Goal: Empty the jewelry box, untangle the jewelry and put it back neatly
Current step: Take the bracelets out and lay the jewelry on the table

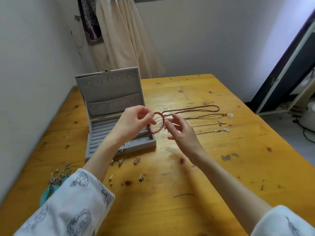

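On the yellow wooden table (213,167), necklaces (196,114) lie sorted at right; the grey velvet jewelry box (109,106) seems mostly emptied. The left hand (133,121) pinches a red beaded bracelet (156,123) at centre frame; the right hand (180,130) hovers loosely spread, holding nothing.

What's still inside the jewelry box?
The jewelry box stands open. Its ring rolls look bare; a few small silver pieces lie in the near-right compartments. The left hand, holding the red bead bracelet, and its forearm cover the middle, so the rest cannot be seen.
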{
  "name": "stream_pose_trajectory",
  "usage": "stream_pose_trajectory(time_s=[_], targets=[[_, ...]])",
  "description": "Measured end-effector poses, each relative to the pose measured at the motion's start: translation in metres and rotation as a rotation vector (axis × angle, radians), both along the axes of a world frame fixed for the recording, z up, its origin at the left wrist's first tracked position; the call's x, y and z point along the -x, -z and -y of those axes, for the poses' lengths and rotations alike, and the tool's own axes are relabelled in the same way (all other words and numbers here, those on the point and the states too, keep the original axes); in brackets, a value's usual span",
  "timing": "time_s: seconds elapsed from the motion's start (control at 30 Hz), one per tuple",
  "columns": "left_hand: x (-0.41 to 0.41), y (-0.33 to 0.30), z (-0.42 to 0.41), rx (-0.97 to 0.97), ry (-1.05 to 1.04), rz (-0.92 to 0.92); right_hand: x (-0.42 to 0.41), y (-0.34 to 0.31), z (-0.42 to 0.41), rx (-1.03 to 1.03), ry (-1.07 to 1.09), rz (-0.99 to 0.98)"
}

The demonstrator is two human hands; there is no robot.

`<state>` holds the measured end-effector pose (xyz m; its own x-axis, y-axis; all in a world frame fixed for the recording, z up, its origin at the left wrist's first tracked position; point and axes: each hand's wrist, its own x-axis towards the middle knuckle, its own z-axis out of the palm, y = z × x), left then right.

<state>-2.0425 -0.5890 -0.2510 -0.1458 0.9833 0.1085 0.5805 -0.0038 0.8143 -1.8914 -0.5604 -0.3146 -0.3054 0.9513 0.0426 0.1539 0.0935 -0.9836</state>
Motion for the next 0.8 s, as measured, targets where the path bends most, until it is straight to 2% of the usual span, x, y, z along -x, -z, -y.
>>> stream_pose_trajectory(time_s=[0.1, 0.27, 0.33, 0.4, 0.57, 0.67, 0.8], targets=[[-0.023, 0.009, 0.02, -0.022, 0.029, 0.035, -0.016, -0.008, 0.012, 0.073, -0.055, -0.057], [-0.044, 0.044, 0.045, 0.078, -0.019, 0.084, -0.056, 0.013, 0.035, 0.173, 0.053, -0.099], [-0.049, 0.06, 0.053, 0.165, -0.055, 0.164, -0.067, 0.022, 0.039, 0.212, 0.058, -0.04], [-0.058, 0.076, 0.059, 0.2, -0.115, 0.218, -0.074, 0.032, 0.041, 0.158, 0.073, 0.108], [-0.082, 0.102, 0.059, -0.044, -0.268, -0.042, -0.08, 0.04, 0.033, -0.166, 0.176, 0.475], [-0.09, 0.109, 0.056, -0.137, -0.256, -0.164, -0.077, 0.043, 0.034, -0.28, 0.141, 0.522], [-0.091, 0.114, 0.055, -0.142, -0.284, -0.222, -0.075, 0.051, 0.037, -0.34, 0.19, 0.475]])
